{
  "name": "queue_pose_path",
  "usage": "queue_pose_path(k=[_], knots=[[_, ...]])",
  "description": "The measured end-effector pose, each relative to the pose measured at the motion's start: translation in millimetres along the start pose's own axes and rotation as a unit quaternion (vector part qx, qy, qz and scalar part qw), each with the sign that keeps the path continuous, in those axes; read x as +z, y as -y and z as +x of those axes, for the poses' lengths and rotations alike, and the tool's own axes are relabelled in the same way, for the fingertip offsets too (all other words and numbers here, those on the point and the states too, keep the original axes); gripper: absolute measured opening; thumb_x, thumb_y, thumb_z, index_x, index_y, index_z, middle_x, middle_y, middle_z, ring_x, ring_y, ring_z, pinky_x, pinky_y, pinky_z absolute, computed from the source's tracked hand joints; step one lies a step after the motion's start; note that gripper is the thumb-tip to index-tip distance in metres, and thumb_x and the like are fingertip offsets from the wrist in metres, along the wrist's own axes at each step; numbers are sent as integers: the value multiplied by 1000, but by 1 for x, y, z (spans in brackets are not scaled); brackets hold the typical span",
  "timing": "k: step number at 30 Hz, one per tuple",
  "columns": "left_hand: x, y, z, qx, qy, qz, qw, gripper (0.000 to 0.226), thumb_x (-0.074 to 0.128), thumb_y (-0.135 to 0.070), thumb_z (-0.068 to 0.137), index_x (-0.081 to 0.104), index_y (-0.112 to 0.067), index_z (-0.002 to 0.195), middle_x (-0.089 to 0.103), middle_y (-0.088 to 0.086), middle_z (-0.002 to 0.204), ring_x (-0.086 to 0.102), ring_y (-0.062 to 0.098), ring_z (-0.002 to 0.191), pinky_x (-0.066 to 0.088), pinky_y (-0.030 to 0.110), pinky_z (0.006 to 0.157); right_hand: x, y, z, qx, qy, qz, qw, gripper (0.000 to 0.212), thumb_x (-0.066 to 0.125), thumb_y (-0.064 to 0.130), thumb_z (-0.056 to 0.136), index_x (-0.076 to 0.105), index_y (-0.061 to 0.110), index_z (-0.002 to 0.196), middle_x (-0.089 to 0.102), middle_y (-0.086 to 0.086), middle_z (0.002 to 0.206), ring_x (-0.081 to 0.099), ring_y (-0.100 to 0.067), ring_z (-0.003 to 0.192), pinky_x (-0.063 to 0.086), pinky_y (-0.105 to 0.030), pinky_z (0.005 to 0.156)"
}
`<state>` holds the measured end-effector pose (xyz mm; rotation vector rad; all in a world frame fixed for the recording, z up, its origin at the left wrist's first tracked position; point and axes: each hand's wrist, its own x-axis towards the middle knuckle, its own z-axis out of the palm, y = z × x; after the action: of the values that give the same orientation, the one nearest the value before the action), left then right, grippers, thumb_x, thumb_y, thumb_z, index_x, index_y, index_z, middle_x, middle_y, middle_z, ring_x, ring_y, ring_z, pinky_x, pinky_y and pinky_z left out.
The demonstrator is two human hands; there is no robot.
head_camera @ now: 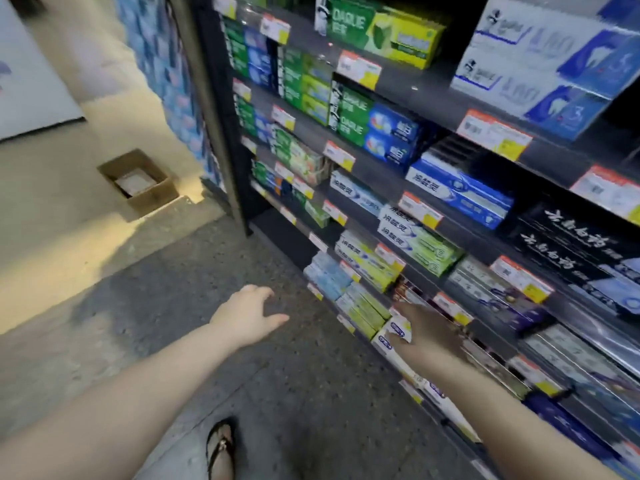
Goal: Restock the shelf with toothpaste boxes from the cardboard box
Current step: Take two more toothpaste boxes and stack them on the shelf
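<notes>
right hand point(427, 337): dark in shelf shadow, blurred; grip on white toothpaste box point(398, 330) can't be read
white toothpaste box: near end hidden under the fingers, print too blurred to read
cardboard box point(138, 185): small, far off; something pale inside, can't tell what
price tags point(358, 69): text unreadable
shelf point(433, 97): cut by top and right edges; lower right rows smeared, boxes indistinct
sandalled foot point(221, 448): cut off at bottom edge

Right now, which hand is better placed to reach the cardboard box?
Left, likely: the left hand is open and nearer the cardboard box; the right hand is on a white toothpaste box.
</notes>
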<state>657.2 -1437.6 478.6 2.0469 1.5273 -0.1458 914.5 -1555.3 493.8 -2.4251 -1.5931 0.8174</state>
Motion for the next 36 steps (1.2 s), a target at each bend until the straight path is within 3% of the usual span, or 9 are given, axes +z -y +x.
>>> queue_pose_path(k=[7,17,26,36], knots=[[-67,133,-2,-83,-5,-20,996,66,55,-55,81,38,-21,135,38,5,140,47,22,122,43,31,98,22,144,51,-68,34,-19,997,59,54,38,85,31,28,139,39,2,144,41,-19,130,39,-34,103],[-202,344,30,-187,-83,-80,976,64,59,-50,79,44,-15,131,45,9,138,51,24,120,45,34,98,71,379,158,-146,59,-42,987,59,56,43,85,33,28,138,40,3,143,39,-19,130,40,-39,104],[-261,435,104,-210,-97,-114,966,59,58,-46,82,45,-15,130,46,9,136,46,23,123,39,31,100,101,520,272,-173,92,-71,978,59,54,43,86,32,28,138,38,1,144,36,-23,131,37,-40,104],[-390,545,250,-291,-118,-100,944,58,58,-47,81,47,-17,129,48,6,137,48,22,123,41,31,98,106,688,456,-251,132,-76,956,59,56,40,84,35,26,137,44,1,139,41,-19,127,39,-40,104]])
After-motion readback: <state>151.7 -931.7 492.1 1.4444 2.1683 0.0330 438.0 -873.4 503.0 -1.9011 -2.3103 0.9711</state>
